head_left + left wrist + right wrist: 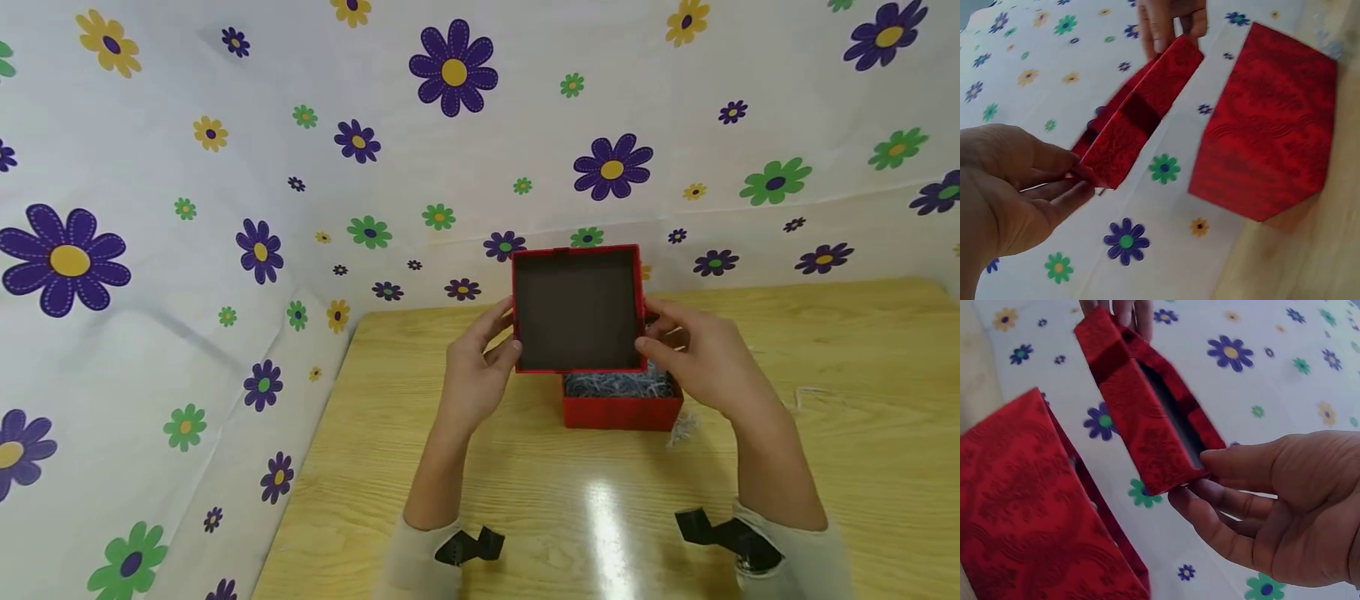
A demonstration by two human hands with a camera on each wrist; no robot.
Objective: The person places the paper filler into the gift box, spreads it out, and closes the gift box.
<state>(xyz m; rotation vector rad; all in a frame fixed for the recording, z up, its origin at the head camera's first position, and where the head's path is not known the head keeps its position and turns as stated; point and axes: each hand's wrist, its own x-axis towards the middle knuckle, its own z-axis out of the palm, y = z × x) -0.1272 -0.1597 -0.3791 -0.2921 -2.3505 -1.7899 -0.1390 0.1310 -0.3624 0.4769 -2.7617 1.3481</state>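
Observation:
A red box lid [577, 310] is held up, its dark inside turned toward the head camera. My left hand [476, 367] pinches its left side between thumb and fingers, and my right hand [708, 354] grips the right side the same way. Behind and below the lid, the red box [621, 413] stands on the table, partly hidden by it. Pale shredded paper [618, 384] fills the box up near its rim. Both wrist views show the patterned cloth-like outside of the lid [1138, 125] with the box [1054, 506] beside it.
The wooden table [420, 400] ends at the back against a white flowered sheet [465, 167], which also hangs along the left. Loose paper shreds [684, 425] lie by the box's right corner, and a thin strand [806, 392] lies farther right.

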